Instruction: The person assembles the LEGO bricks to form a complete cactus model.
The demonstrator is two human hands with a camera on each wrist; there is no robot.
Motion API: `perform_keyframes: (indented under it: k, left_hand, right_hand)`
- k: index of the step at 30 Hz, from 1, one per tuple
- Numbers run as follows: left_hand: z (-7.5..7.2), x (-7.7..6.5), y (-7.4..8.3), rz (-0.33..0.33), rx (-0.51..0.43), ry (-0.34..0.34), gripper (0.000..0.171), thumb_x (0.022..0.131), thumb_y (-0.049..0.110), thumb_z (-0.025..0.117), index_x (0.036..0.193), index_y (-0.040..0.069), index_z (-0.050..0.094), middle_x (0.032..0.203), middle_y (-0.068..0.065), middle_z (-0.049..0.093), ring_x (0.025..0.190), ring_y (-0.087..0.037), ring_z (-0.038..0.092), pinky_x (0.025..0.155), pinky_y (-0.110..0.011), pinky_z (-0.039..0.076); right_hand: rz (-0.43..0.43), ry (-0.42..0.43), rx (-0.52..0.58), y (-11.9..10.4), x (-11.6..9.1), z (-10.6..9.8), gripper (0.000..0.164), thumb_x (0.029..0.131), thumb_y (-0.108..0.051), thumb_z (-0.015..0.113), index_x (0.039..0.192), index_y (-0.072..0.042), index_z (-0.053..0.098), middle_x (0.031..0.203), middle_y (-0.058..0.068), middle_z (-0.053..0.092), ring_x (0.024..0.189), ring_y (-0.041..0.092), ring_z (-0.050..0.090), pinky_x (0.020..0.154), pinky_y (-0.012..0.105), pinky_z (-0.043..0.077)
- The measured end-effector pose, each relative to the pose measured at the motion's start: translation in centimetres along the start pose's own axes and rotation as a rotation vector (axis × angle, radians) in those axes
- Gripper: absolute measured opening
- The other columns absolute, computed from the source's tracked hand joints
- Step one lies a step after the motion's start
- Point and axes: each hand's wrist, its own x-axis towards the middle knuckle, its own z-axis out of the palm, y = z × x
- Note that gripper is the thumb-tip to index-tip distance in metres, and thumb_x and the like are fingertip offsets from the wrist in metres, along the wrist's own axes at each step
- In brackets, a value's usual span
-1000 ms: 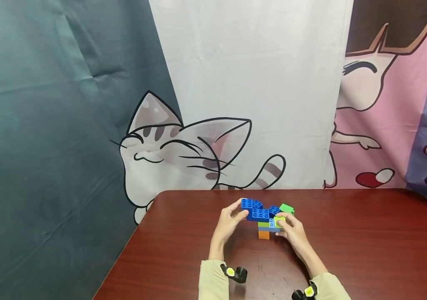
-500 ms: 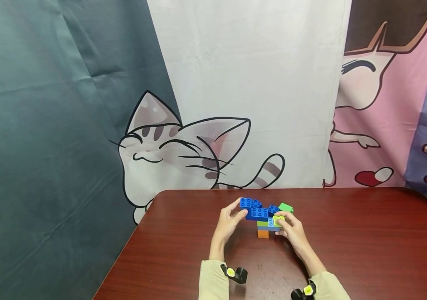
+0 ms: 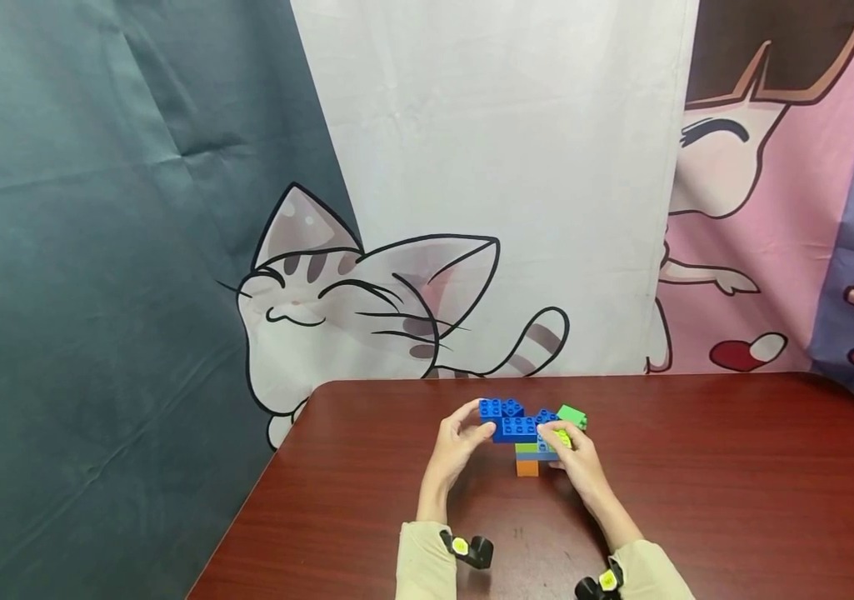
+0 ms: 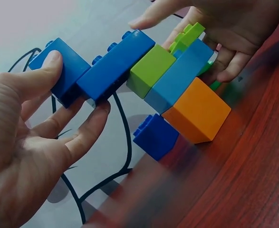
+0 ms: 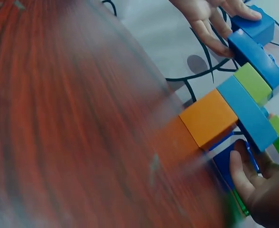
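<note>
A toy-brick build of several joined bricks stands over the table between my hands. At its upper left, my left hand (image 3: pixel 452 446) pinches a dark blue brick (image 4: pixel 65 71), thumb on its side and fingers beneath. A longer dark blue brick (image 3: pixel 519 429) adjoins it, above a lime brick (image 4: pixel 151 71), a light blue brick (image 4: pixel 179 78) and an orange brick (image 3: pixel 527 468) at the bottom. My right hand (image 3: pixel 582 467) grips the right side, one finger reaching to the long blue brick's end, others curled behind the light blue one. It partly covers a small lime brick (image 4: pixel 187 38).
A green brick (image 3: pixel 571 416) and another dark blue brick (image 4: pixel 156 137) show behind the build. The brown wooden table (image 3: pixel 734 483) extends around it, with a printed cloth backdrop (image 3: pixel 546 167) behind its far edge.
My right hand has shifted left, from pinching the small lime brick to reaching the long blue brick's end. The left hand keeps its hold; the build has barely moved.
</note>
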Motion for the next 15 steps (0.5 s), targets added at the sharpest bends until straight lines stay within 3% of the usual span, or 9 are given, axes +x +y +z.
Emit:
perform_keyframes:
  k: [5,9,15]
  left_hand:
    - [0.07,-0.08,-0.17,0.025,-0.027,-0.012,0.039,0.091,0.002,0.064,0.127,-0.009,0.053,0.111,-0.008,0.065,0.081,-0.005,0.064,0.084,-0.025,0.057]
    - [0.08,-0.10,-0.21,0.039,-0.041,-0.019,0.037,0.091,0.000,0.064,0.124,-0.010,0.052,0.106,0.002,0.064,0.080,-0.005,0.065,0.083,-0.024,0.057]
    - [-0.07,-0.07,-0.21,0.046,-0.044,-0.034,0.038,0.090,0.000,0.064,0.123,-0.012,0.051,0.103,0.007,0.063,0.080,-0.004,0.065,0.080,-0.020,0.056]
  right_hand:
    - [0.032,-0.004,0.005,-0.28,-0.17,0.29,0.041,0.097,-0.036,0.059,0.122,-0.004,0.057,0.125,0.016,0.056,0.090,0.013,0.059,0.078,0.032,0.057]
    - [0.050,-0.009,0.036,-0.42,-0.21,0.39,0.041,0.097,-0.036,0.059,0.122,-0.004,0.055,0.128,0.015,0.053,0.091,0.011,0.058,0.082,0.037,0.058]
    - [0.068,-0.010,0.078,-0.57,-0.17,0.60,0.038,0.097,-0.033,0.059,0.120,-0.004,0.053,0.126,0.013,0.053,0.090,0.012,0.058,0.082,0.036,0.058]
